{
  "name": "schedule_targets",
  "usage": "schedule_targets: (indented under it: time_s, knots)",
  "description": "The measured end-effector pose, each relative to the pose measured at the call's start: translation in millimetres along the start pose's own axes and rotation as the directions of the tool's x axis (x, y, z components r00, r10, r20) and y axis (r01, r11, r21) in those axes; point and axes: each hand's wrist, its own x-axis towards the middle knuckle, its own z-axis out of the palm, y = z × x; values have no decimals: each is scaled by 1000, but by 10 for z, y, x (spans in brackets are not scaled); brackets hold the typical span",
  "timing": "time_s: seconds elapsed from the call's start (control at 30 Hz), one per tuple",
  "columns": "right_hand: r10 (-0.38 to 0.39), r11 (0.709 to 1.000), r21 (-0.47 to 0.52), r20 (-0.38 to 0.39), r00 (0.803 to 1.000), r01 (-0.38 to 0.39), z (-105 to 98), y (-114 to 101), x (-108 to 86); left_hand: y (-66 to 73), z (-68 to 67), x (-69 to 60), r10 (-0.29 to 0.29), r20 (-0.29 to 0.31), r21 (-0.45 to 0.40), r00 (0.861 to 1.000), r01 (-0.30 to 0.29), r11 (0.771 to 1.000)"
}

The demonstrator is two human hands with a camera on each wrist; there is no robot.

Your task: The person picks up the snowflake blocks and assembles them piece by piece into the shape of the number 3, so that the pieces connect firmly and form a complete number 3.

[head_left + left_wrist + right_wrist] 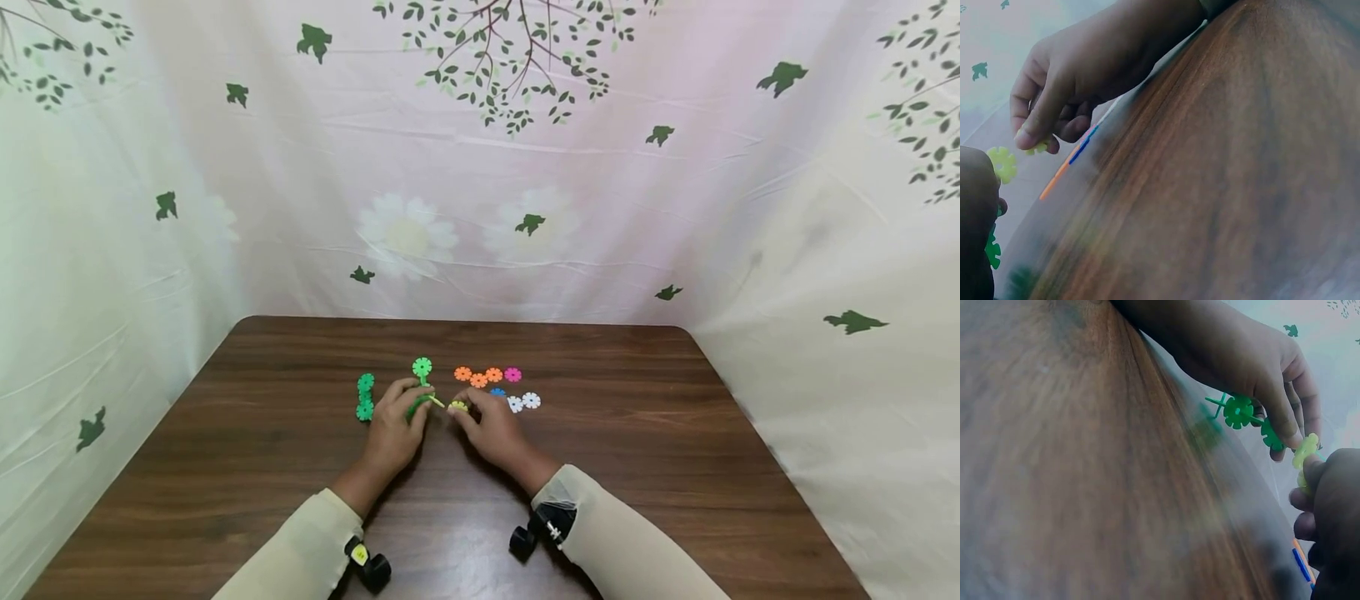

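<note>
My left hand [394, 421] grips a joined chain of green notched discs [1238, 411] between thumb and fingers. At the end of this chain sits a yellow notched disc [1002, 164], seen edge-on in the head view. Between thumb and fingertips my right hand [495, 427] pinches another yellow notched disc [458, 406], partly covered by the fingers. A small gap separates the two yellow discs in the head view; in the right wrist view they overlap. A light green disc [422, 367] shows just beyond the left fingers.
Darker green discs [365, 396] lie left of my left hand. Beyond my right hand are several orange discs [478, 380], a pink disc [513, 375], a partly hidden blue disc [497, 392] and white discs [531, 400]. All lie on the brown wooden table [262, 467], with a printed curtain [465, 283] behind.
</note>
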Motion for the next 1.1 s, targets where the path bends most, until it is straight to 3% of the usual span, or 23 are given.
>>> schedule_targets:
  time_s: [0.47,0.73,1.1]
  knots:
    - [21,992,119,65,998,-29,-9,5,-4,-11,5,-7,3,1,0,1000,-3,1000]
    - [78,980,176,90,993,-93,-12,-15,-11,-20,14,0,18,-5,5,1000,-18,1000]
    - [30,997,65,98,995,-36,-22,-23,-7,-10,0,-2,12,1,1,1000,-12,1000]
